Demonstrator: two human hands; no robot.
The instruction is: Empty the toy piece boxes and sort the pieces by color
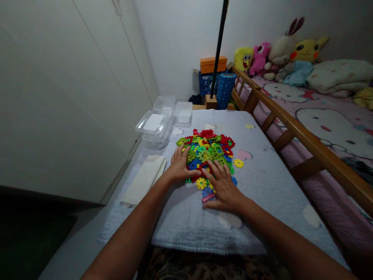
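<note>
Spread hands (224,189) at colourful pieces (215,152), lower ones buried, exact contact unclear

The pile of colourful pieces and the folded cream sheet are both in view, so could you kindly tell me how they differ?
The pile of pieces mixes red, yellow, green and blue; the folded sheet is plain cream. The pile is a loose heap, while the sheet lies flat. The left hand and right hand are spread at the pile; neither is on the sheet. Both things lie on the pale blue cover.
</note>
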